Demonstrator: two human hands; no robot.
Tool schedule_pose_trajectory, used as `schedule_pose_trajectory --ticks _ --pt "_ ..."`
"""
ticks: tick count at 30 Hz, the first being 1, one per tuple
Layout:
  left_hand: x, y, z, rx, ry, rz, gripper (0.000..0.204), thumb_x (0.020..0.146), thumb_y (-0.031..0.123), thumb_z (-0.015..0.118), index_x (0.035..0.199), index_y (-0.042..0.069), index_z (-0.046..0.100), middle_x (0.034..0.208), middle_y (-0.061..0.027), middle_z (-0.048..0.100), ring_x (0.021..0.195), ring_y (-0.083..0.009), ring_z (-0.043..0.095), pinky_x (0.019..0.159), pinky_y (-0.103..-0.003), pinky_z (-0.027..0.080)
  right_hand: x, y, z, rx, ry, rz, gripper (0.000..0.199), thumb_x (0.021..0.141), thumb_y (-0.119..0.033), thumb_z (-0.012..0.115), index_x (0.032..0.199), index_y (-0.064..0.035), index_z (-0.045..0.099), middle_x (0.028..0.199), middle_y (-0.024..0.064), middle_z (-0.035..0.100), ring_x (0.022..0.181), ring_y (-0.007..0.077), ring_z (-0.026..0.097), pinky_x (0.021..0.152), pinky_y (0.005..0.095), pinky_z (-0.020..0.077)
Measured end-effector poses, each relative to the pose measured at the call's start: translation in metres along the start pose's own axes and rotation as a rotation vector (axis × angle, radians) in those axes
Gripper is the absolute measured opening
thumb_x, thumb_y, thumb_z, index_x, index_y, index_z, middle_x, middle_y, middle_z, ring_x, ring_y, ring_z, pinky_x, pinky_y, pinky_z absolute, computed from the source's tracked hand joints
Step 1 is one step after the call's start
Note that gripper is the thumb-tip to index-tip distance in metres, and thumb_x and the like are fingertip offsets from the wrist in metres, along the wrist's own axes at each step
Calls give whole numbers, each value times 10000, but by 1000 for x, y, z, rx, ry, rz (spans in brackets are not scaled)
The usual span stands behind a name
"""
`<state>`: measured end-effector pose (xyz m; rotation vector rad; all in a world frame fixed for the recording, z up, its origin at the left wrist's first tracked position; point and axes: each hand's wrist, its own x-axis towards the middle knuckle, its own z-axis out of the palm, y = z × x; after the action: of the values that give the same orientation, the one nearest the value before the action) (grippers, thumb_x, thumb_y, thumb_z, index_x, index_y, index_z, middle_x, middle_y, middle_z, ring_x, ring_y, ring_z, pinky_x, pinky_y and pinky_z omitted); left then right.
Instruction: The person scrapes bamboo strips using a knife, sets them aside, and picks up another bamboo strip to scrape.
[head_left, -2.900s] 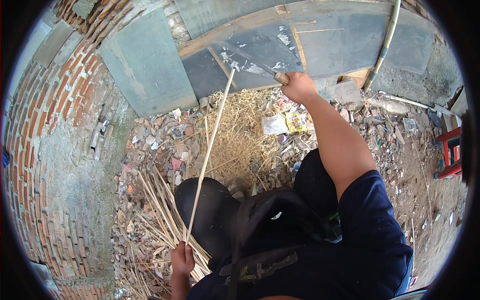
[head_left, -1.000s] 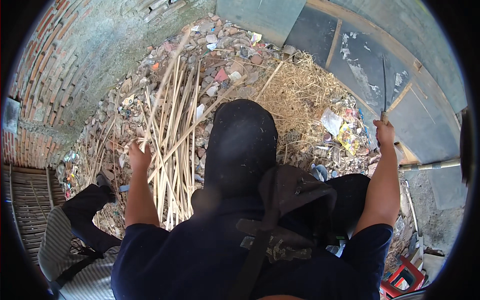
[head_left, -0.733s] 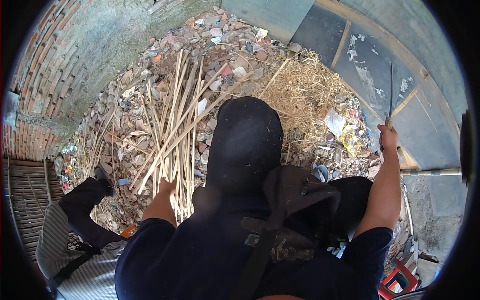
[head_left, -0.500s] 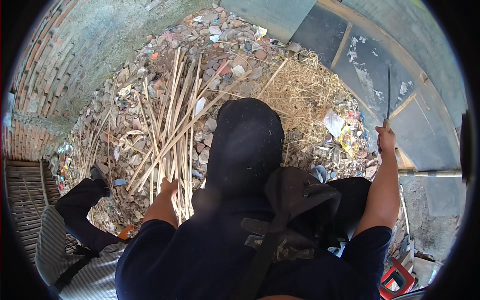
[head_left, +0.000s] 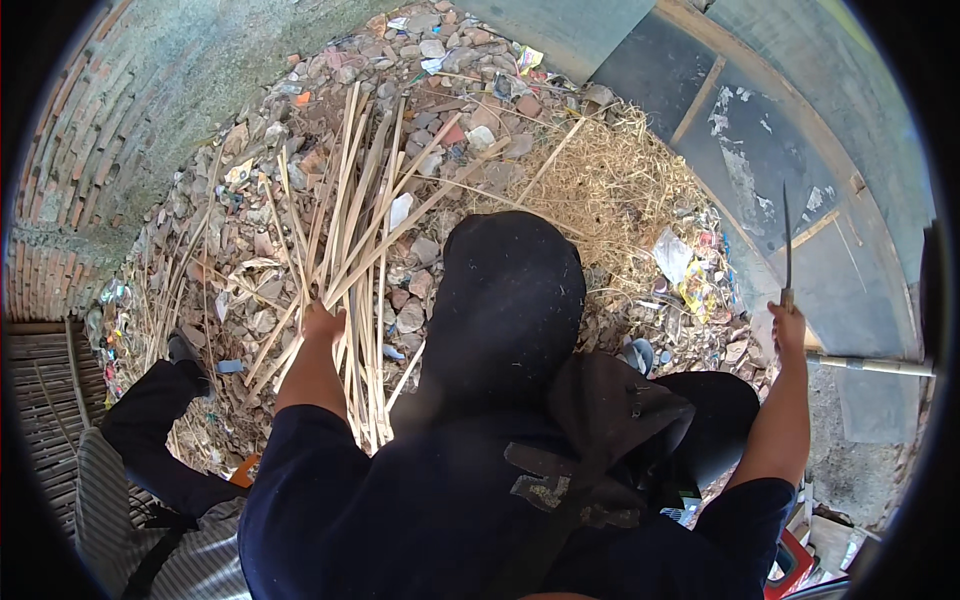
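Note:
My left hand (head_left: 323, 321) reaches in among a loose pile of long pale bamboo strips (head_left: 372, 235), its fingers closed around the near part of one strip. The strips lie crossed over each other on the rubble, mostly pointing away from me. Out to the right, my right hand (head_left: 787, 325) grips a machete (head_left: 787, 240) by its pale handle. The thin dark blade stands up from the fist, seen nearly edge-on, and touches nothing. Dark clothing (head_left: 505, 290) between my arms hides the ground in the middle.
Stones and litter (head_left: 430, 60) cover the ground, with a heap of straw-like shavings (head_left: 600, 180) ahead. A brick wall (head_left: 110, 150) stands left and dark panels (head_left: 750, 150) right. Another person's striped clothing (head_left: 185, 550) and dark-trousered leg (head_left: 150, 430) are close at left. A red object (head_left: 795, 565) sits lower right.
My left hand has moved up and slightly left along the strips. My right hand, still holding the machete, has come lower and slightly right. The view has shifted a little.

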<state>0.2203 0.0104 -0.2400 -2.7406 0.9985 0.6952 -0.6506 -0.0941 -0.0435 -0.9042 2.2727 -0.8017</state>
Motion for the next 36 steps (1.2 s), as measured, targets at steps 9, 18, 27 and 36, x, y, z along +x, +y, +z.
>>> schedule_pose_trajectory --ticks 9,18,27,36 --pt "-40 35 -3 203 -46 -44 712 901 372 670 1492 123 358 1471 -169 358 1293 -365 492 1043 -510 459 -5 42 -5 89 -49 244 215 820 -216 715 801 -161 508 579 -66 402 437 78 378 401 276 303" --pt "-26 15 25 288 35 14 828 929 397 636 1585 142 200 1658 -157 95 1491 -363 215 1132 -540 333 -20 20 2 95 -54 224 217 820 -219 708 780 -163 502 602 -59 413 480 84 392 452 276 328" --pt "-4 33 7 131 -73 -167 708 902 511 631 1463 138 412 1552 -167 340 1433 -367 339 1101 -565 361 -20 18 2 76 -58 221 221 818 -238 706 785 -158 502 604 -59 406 484 91 392 463 286 331" --pt "-22 20 23 208 39 -3 489 975 495 531 1310 140 537 1339 -140 552 1265 -351 522 978 -557 472 -21 7 9 68 -75 231 226 819 -242 699 776 -161 493 604 -60 411 485 90 398 464 285 323"
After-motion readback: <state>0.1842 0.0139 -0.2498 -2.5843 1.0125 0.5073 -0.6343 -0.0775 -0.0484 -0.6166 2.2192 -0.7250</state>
